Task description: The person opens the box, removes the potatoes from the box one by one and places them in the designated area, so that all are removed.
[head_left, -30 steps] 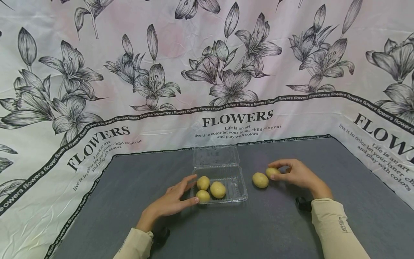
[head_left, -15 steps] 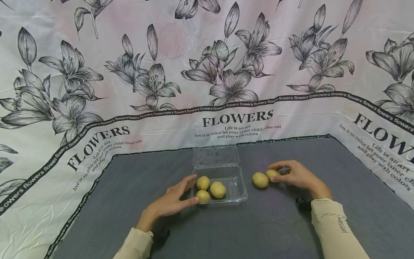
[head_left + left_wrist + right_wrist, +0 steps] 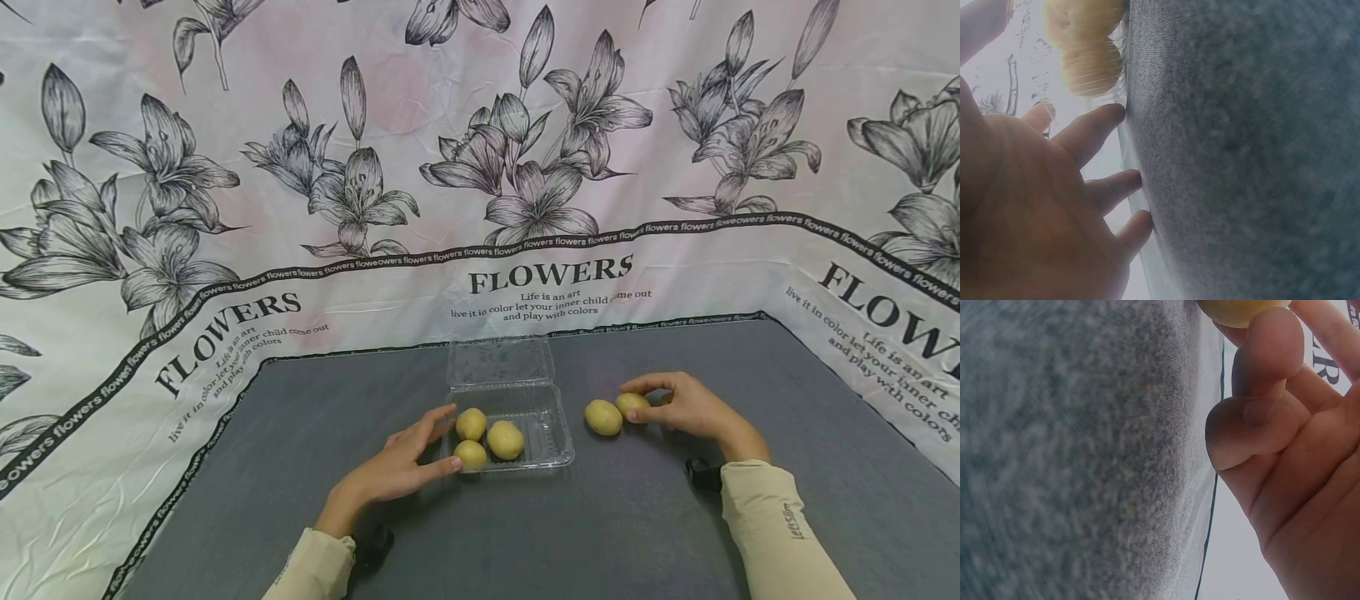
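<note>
The right hand point(image 3: 690, 406) curls its thumb and fingers around a small potato point(image 3: 631, 403) that sits on the grey table point(image 3: 637, 517); in the right wrist view the fingertips point(image 3: 1271, 337) press against the potato's yellow skin point(image 3: 1238, 309) at the top edge of the picture. Whether that potato is lifted clear of the table or is resting on it cannot be told. Just beyond the fingertips, touching or nearly touching the held one, lies a second loose potato point(image 3: 603, 417).

The left hand point(image 3: 401, 462) lies spread, fingers fairly straight, against the near left corner of a clear plastic box point(image 3: 551, 437), holding nothing. The left wrist view shows the fingers point(image 3: 1094, 128) along the box's edge, with two of the potatoes point(image 3: 1088, 44) just past them, seen blurred through the plastic.

Inside the box, right by the left fingertips, three potatoes point(image 3: 487, 439) sit clustered at the left end; the end nearer the right hand is bare. The box's lid point(image 3: 500, 362) is folded back flat on the table on the far side of both hands.

Judging by this layout, three potatoes are already boxed and two remain outside, one of them in the right hand's grip; the lid is open. Behind the table hangs a flower-printed cloth point(image 3: 225, 208).
</note>
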Tool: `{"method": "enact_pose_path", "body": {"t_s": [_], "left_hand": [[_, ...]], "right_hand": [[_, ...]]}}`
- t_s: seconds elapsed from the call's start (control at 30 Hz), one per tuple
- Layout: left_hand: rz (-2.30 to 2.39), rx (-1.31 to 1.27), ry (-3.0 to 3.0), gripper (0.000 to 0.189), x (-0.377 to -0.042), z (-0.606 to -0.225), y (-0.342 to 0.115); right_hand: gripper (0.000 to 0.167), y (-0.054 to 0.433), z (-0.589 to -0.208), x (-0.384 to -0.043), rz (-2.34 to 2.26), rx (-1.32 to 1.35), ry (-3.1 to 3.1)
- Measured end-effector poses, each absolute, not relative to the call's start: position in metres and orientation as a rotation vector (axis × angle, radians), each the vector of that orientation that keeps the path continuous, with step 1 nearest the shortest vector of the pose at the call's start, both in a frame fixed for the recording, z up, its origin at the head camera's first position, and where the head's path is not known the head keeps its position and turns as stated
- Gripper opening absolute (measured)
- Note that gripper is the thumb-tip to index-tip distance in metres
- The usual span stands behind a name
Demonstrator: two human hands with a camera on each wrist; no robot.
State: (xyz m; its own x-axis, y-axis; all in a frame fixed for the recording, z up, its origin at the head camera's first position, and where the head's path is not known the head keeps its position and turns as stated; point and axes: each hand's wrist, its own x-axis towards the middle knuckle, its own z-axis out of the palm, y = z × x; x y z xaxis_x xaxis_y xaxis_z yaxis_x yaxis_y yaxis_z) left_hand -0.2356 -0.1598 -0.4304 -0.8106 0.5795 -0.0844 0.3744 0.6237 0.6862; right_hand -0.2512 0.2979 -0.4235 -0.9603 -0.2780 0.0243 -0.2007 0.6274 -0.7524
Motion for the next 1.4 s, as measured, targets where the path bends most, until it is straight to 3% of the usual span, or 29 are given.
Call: {"method": "enact_pose_path", "body": {"t_s": [1.4], "left_hand": [[0.968,0.761,2.549,0.081,-0.2372,-0.432,-0.1601]], "right_hand": [[0.053,0.2956,-0.419,-0.2502,-1.238,-0.457,2.798]]}}
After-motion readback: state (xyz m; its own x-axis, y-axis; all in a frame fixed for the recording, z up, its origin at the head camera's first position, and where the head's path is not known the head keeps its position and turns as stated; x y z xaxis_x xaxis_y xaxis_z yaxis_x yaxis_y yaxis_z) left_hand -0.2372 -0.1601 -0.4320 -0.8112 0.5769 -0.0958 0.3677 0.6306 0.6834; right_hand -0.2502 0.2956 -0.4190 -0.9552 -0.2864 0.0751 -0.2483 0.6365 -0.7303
